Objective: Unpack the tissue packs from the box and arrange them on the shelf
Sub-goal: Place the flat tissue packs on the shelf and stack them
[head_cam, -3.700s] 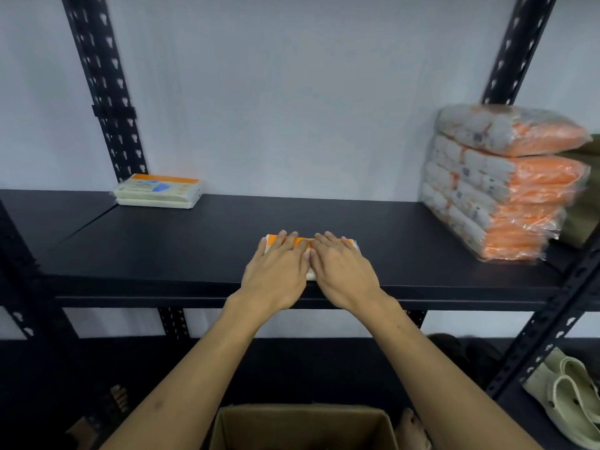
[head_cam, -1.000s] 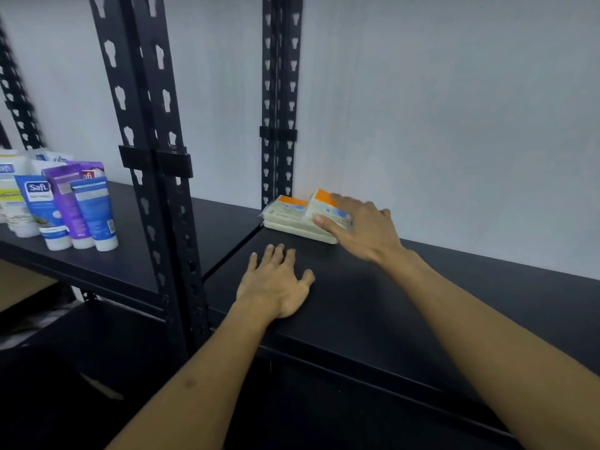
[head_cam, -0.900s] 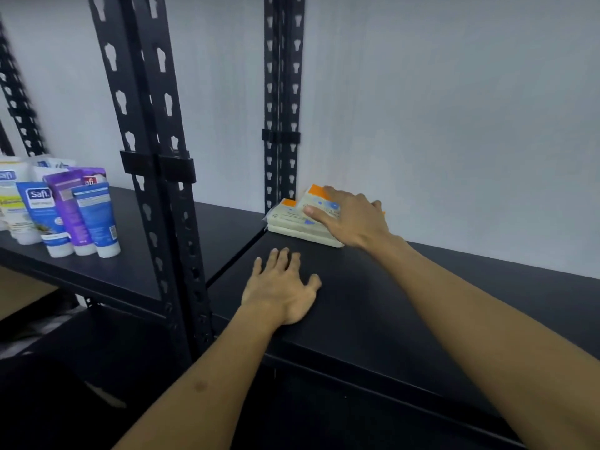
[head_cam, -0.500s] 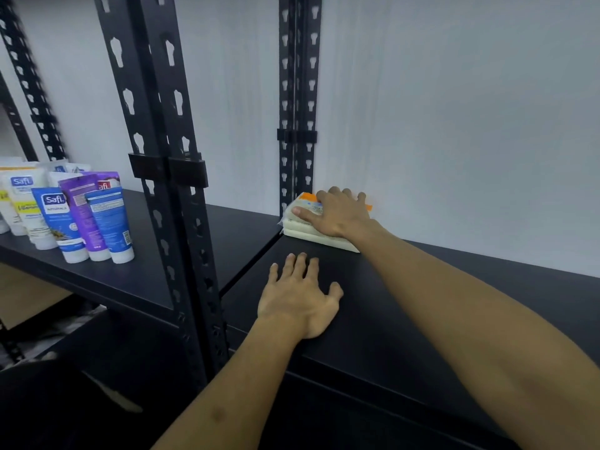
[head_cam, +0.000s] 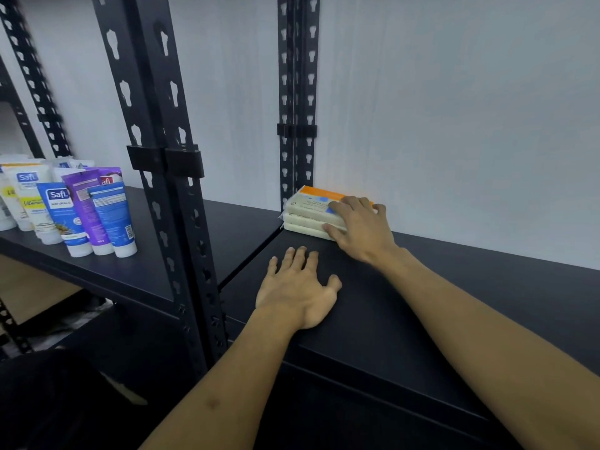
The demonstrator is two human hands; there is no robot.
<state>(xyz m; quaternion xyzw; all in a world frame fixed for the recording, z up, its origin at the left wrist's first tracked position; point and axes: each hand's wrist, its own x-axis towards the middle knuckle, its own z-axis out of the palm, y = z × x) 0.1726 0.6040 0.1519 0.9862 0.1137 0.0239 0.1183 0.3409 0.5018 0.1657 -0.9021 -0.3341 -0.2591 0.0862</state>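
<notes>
Black metal makes up the shelf [head_cam: 454,287], and nearest the camera the left hand [head_cam: 297,289] lies flat on its board, palm down, fingers straight and slightly spread, holding nothing. Just beyond it, the right hand [head_cam: 358,227] rests on the near right corner of the tissue packs [head_cam: 310,211]: its fingers are draped over the top pack and its thumb presses against the side of the stack. The pale packs lie flat one on another at the back left corner of the board, the top one showing an orange strip along its far edge. They sit close against the white wall [head_cam: 454,108] and just beside the perforated black upright [head_cam: 297,102]. To the left, past a nearer upright [head_cam: 162,157], tubes [head_cam: 84,212] in blue, purple and white stand upright on the neighbouring shelf board, well apart from the packs.
</notes>
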